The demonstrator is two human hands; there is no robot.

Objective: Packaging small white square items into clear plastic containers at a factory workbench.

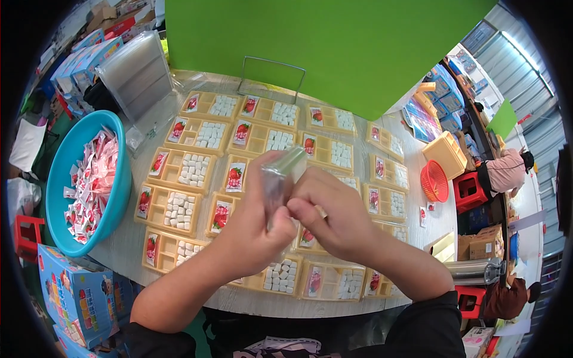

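Left hand [253,221], centre: closed round clear plastic [279,173]. Right hand [329,210], centre: curled, its hold unclear. Trays [160,204], mid-frame. Basin [123,185], left.

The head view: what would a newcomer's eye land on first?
Probably the bright green board at the far side of the table, then the rows of yellow trays before it, with white pieces and strawberry packets. At centre, the left hand grips clear plastic, the right hand close beside it. On the left, a teal basin full of small packets stands out too.
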